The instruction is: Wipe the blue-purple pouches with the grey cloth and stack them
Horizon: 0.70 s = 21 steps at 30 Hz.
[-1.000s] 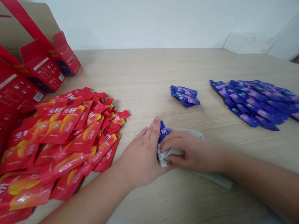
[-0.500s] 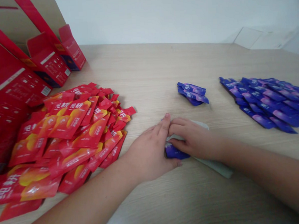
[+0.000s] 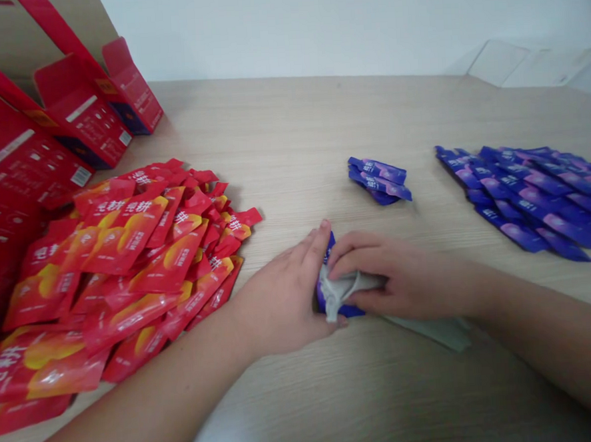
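My left hand (image 3: 286, 298) is closed along the left side of a blue sachet (image 3: 353, 311) on the table, its thumb at the near end. My right hand (image 3: 413, 274) pinches a pale grey cloth (image 3: 338, 290), bunched over the sachet and covering its middle. A flat part of the cloth lies on the table under my right wrist. Beyond my hands sits a small stack of blue sachets (image 3: 379, 179). To the left of my left hand spreads a heap of red and orange sachets (image 3: 142, 257).
Red cartons (image 3: 96, 120) stand at the far left, some with raised flaps. A larger group of overlapping blue sachets (image 3: 529, 197) lies at the right. White wall (image 3: 304, 27) runs along the back of the wooden table (image 3: 280, 128), with a white panel (image 3: 501, 62) at the back right corner.
My right fingers have drawn up the cloth, which is now bunched over the sachet. More of the sachet's far end shows. My left hand has shifted slightly left in view.
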{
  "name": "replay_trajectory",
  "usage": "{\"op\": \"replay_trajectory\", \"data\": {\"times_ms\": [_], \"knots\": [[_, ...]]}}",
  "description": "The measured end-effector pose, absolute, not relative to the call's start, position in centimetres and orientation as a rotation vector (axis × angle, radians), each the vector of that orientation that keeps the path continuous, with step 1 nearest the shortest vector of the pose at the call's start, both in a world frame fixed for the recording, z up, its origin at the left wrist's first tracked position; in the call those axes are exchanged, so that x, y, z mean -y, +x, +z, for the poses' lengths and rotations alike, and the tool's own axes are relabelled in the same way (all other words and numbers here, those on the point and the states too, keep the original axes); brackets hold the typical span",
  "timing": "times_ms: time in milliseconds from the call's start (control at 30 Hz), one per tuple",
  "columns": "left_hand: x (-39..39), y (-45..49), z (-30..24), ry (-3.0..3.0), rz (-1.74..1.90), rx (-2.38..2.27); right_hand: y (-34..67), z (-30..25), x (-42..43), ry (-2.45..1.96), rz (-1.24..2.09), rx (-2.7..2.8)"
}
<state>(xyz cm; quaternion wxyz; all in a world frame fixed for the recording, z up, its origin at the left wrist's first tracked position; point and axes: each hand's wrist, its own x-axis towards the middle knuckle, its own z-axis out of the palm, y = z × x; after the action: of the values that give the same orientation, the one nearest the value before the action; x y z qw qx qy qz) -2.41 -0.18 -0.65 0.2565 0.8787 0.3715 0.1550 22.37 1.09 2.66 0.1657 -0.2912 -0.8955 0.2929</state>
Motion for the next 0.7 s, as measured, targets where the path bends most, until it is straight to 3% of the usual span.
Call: {"op": "replay_trajectory", "data": {"times_ms": [233,700], "knots": [[-0.4,-2.7,-0.1,2.387,0.390,-0.987,21.4,2.6,-1.4,-0.757,0.914,2.725],[0.1,-2.6,-0.5,2.494,0.451,-1.008,22.4,-1.1,-4.5,-1.199,0.414,2.409]]}}
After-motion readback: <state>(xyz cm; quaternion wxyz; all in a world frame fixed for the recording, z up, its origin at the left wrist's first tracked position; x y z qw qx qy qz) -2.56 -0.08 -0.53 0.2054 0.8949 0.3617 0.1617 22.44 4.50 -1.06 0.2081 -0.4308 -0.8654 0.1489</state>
